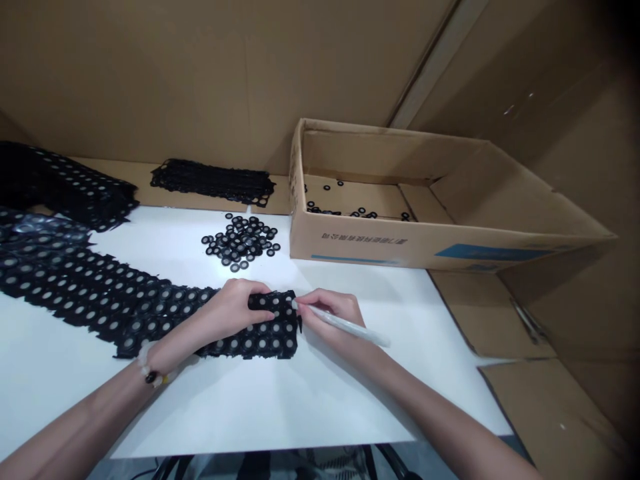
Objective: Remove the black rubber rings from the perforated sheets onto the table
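Note:
My left hand (233, 308) lies on a black rubber sheet (273, 343) dotted with rows of pale round spots, thumb and forefinger apart near its right end. In my right hand (334, 313) is a slim whitish pen-like tool (353, 328), gripped like a pencil. Its tip meets the sheet's upper right corner, beside a pale spot; the exact contact is too small to make out. Just behind the sheet is a pile of small black rings (240, 241) with pale centres.
An open cardboard box (360, 241) with several loose rings inside stands at the back right. Stacked black perforated sheets (213, 181) lie behind the pile, and more dotted sheets (70, 187) at the far left. Cardboard walls (200, 73) enclose the white table (280, 407).

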Available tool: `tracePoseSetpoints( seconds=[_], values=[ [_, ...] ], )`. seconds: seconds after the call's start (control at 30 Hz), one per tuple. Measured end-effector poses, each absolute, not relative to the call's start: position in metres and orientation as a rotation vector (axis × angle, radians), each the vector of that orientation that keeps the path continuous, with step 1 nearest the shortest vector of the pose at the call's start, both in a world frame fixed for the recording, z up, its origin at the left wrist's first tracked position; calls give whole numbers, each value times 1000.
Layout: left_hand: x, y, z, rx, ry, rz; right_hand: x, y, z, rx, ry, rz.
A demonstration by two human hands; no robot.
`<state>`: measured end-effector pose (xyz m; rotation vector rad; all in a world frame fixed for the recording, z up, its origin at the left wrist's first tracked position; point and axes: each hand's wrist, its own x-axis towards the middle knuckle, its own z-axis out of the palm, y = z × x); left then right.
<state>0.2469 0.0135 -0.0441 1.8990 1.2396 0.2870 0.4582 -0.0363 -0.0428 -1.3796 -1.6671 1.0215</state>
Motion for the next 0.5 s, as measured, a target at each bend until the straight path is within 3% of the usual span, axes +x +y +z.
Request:
tracePoseSetpoints(
  seconds=[0.5],
  values=[
    [245,12,-49,1986,1174,290,451,-36,-52,-1359,-1803,1024]
  ],
)
